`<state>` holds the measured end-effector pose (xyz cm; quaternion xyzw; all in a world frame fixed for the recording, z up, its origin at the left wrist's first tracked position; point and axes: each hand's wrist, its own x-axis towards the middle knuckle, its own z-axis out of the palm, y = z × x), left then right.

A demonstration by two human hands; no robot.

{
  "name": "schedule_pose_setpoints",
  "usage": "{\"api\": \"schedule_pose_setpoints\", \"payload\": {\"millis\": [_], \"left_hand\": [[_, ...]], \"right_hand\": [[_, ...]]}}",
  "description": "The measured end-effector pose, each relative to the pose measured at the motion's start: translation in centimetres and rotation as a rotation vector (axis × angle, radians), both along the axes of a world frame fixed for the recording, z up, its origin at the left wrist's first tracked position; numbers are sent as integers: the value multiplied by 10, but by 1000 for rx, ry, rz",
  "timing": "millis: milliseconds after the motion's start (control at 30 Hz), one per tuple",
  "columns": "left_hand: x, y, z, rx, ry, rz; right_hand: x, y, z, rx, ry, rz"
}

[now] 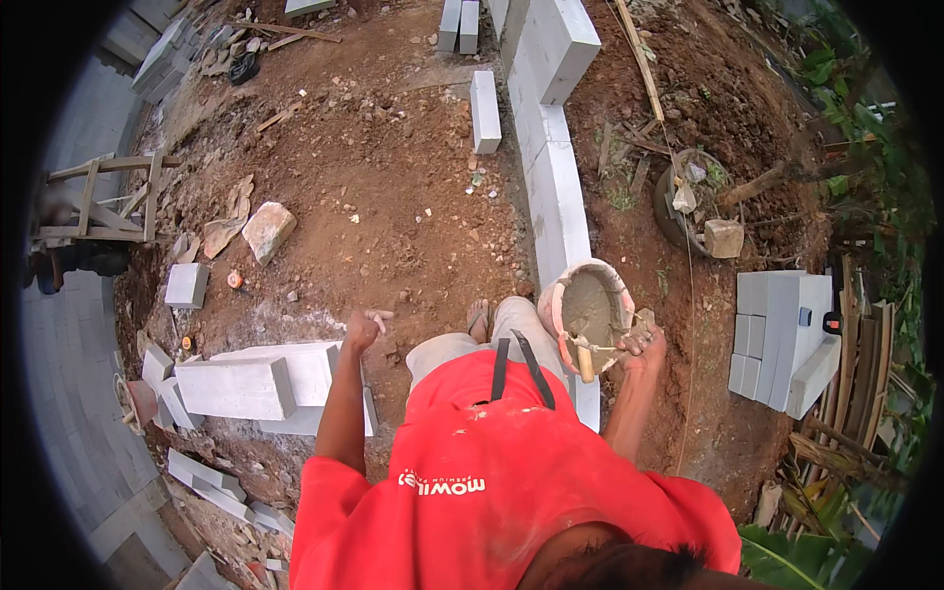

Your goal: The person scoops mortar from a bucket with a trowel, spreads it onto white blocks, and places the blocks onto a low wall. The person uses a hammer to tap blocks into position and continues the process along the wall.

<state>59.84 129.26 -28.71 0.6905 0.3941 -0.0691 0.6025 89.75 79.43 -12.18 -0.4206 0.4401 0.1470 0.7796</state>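
Observation:
My right hand (641, 344) grips a worn, mortar-smeared bucket (557, 313) at its right edge, beside a cord tied there. Wet grey mortar (590, 303) lies inside it. A wooden handle (586, 364), seemingly a trowel's, sticks out over the near rim. The bucket is over or against the low wall of pale blocks (558, 202), just right of my leg; whether it rests there I cannot tell. On the other side, my left hand (368, 327) hangs with nothing in it, a finger stretched out. Below it lies a stack of pale blocks (236, 385).
Single blocks (485, 113) and a rough stone (269, 232) lie on the brown soil. Right of the wall runs a taut string (690, 324); beyond it stand a round tub (674, 211) and a block stack (777, 329). A wooden trestle (108, 202) stands left.

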Motion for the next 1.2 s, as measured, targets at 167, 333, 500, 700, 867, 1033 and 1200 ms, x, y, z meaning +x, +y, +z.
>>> {"api": "schedule_pose_setpoints", "payload": {"millis": [167, 333, 500, 700, 867, 1033, 1200], "left_hand": [[159, 83, 61, 39, -140, -13], [173, 171, -12, 150, -17, 44], [92, 207, -82, 120, 691, 177], [151, 269, -64, -23, 589, 261], [344, 338, -41, 150, 385, 9], [554, 358, -49, 191, 220, -367], [716, 281, -76, 114, 168, -795]], "right_hand": [[118, 86, -5, 16, -5, -54], [233, 157, -17, 74, 0, -51], [321, 212, -30, 11, 49, -75], [390, 253, -54, -105, -39, -36], [421, 282, -87, -115, 17, -133], [448, 309, -107, -148, 22, -241], [468, 336, -97, -204, -51, -299]]}}
